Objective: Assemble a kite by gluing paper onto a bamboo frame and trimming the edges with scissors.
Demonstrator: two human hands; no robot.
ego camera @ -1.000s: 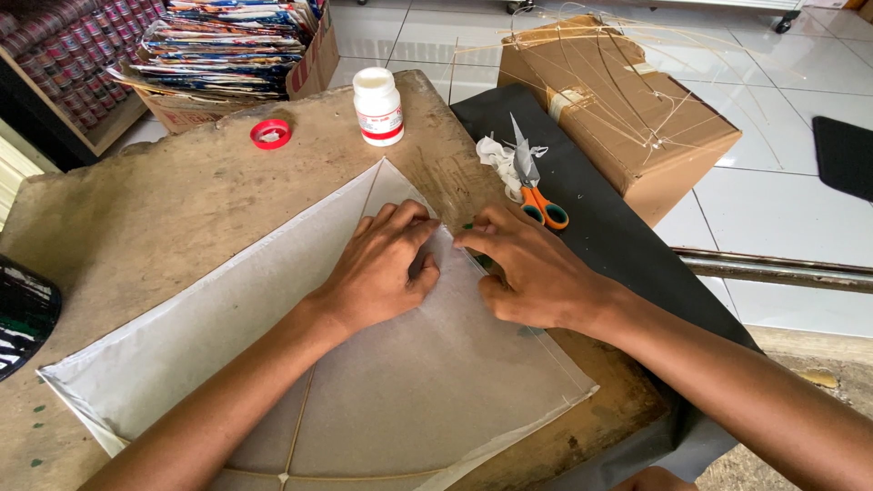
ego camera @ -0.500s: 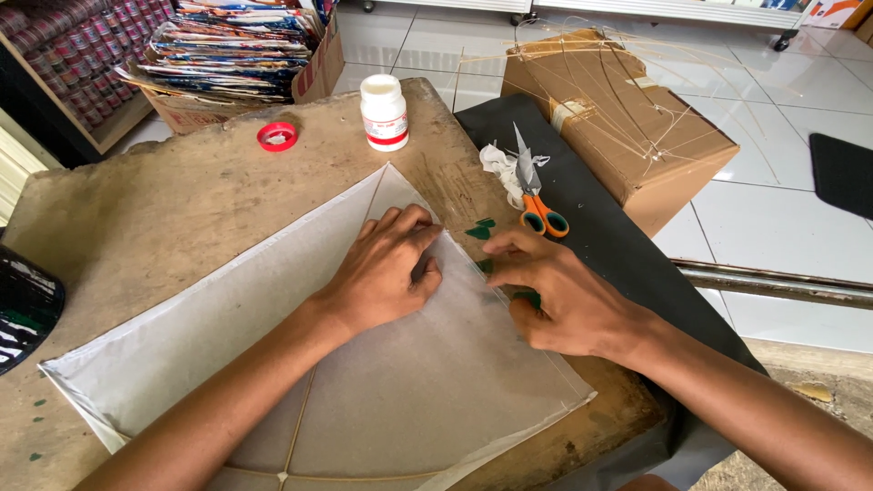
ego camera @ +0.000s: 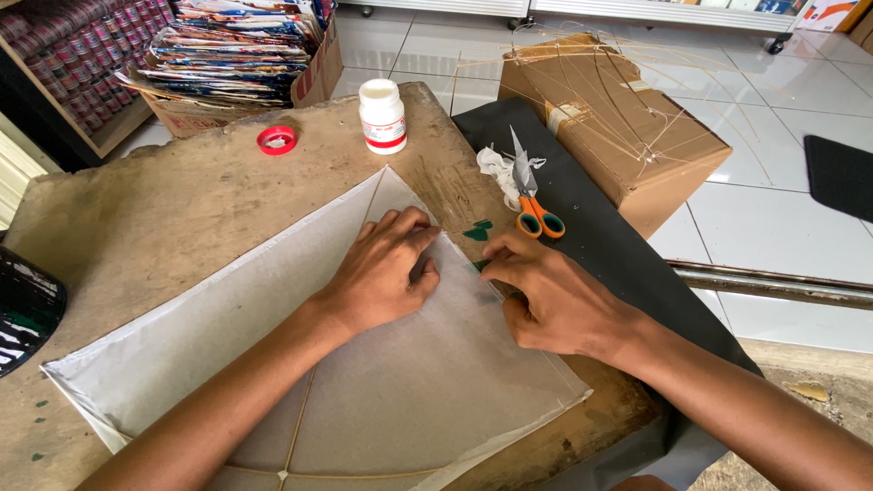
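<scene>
**Two hands pressed on a pale paper kite**

The left hand (ego camera: 386,273) lies flat on a white paper kite (ego camera: 273,364) spread over a worn wooden desk (ego camera: 182,200). The right hand (ego camera: 555,300) presses fingertips at the kite's right edge, beside small green scraps (ego camera: 477,232). Orange-handled scissors (ego camera: 532,195) rest on a black sheet (ego camera: 618,245) near crumpled white paper. A white bottle (ego camera: 382,115) and red cap (ego camera: 276,139) stand further back; a cardboard box (ego camera: 618,118) sits on the tiled floor.
</scene>
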